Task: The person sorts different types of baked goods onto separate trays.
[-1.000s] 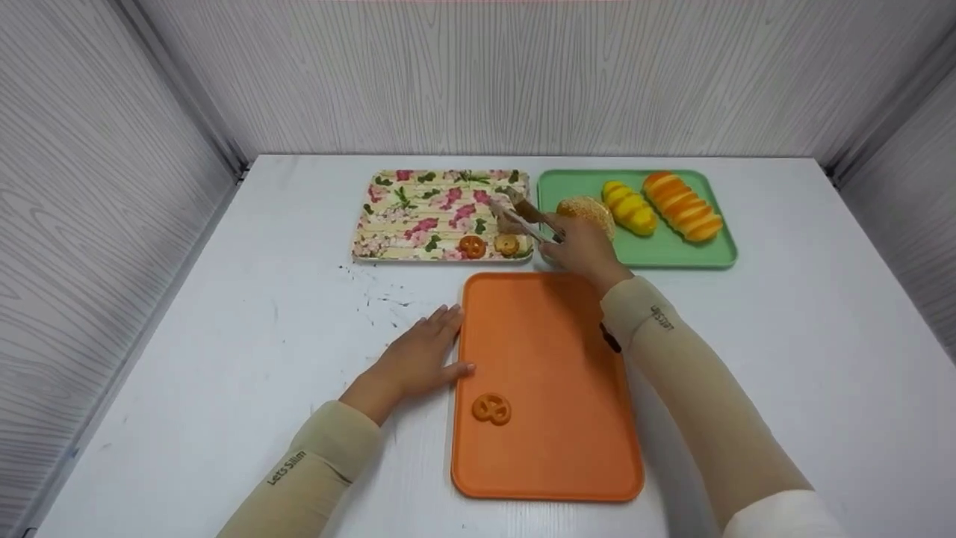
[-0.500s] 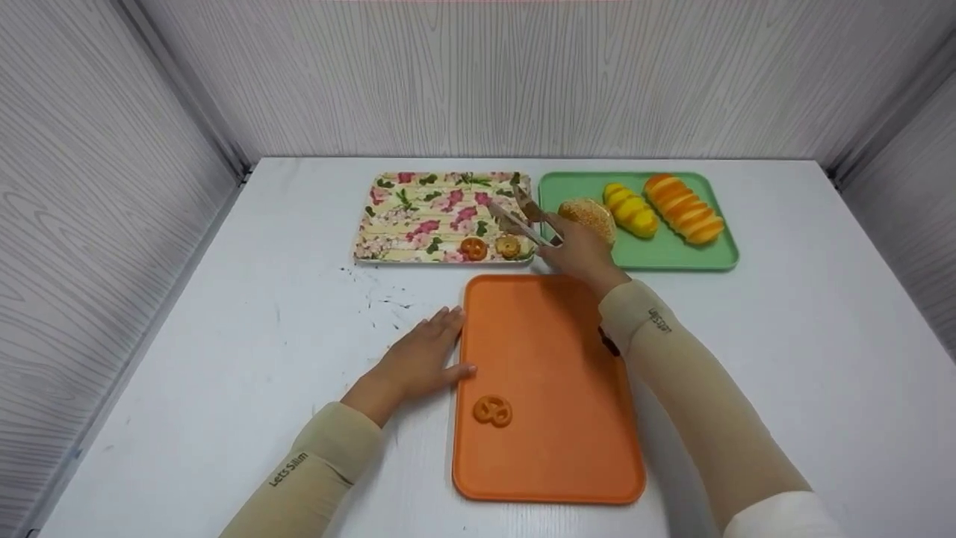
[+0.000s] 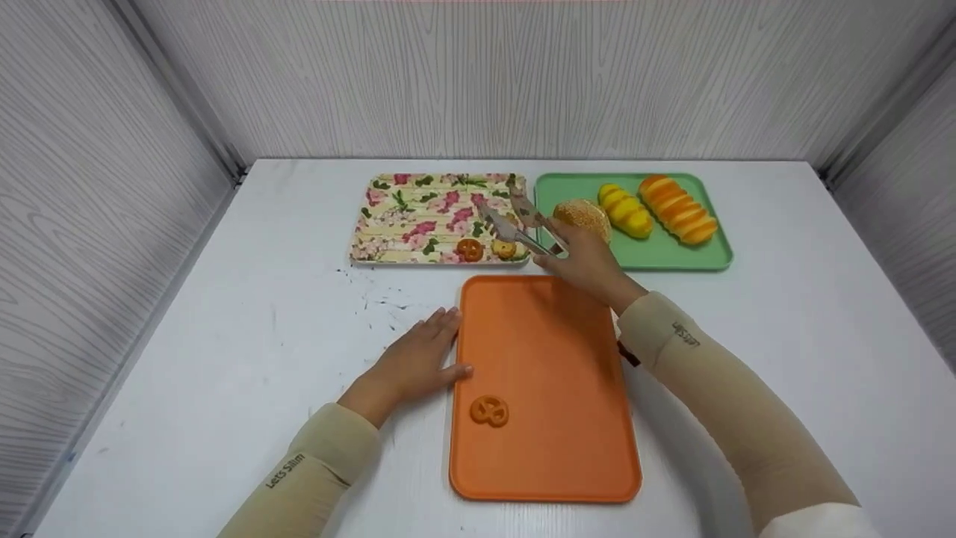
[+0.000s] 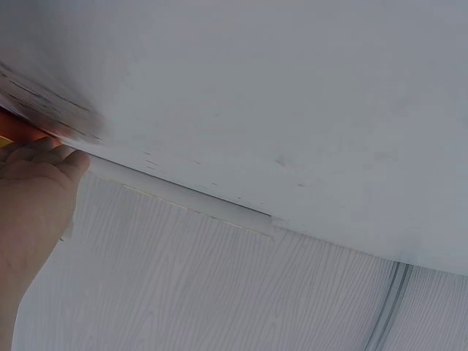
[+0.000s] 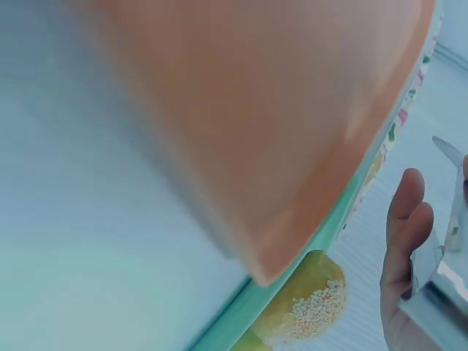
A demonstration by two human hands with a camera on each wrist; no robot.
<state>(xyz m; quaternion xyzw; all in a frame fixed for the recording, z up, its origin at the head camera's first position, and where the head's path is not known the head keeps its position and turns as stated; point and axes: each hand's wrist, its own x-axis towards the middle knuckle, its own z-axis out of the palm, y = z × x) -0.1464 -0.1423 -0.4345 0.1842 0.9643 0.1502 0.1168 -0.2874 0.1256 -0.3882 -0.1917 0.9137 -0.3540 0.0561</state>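
Metal tongs (image 3: 505, 227) are gripped in my right hand (image 3: 590, 263), their arms spread apart. The tong tips are over the right part of the floral tray (image 3: 403, 237), above a small round cookie (image 3: 504, 249). A small pretzel (image 3: 470, 249) lies beside that cookie. Fingers of my left hand (image 3: 418, 359) lie straight along the left edge of the orange tray (image 3: 553, 448), the thumb over its rim. Another small pretzel (image 3: 489, 411) is on the orange tray. In the right wrist view, the tongs (image 5: 455, 219) show within the hand (image 5: 401, 256).
On the green tray (image 3: 713, 258) at the back right lie a sesame bun (image 3: 586, 214), a yellow bread roll (image 3: 625, 211) and an orange-striped loaf (image 3: 677, 209). The bun is right behind my right hand. Pale wood-grain panels (image 3: 478, 82) border the white table (image 3: 224, 314).
My right wrist and forearm have shifted a little right and toward me, and the tongs have turned slightly, their arms looking wider apart. The left hand has stayed at the orange tray's edge.
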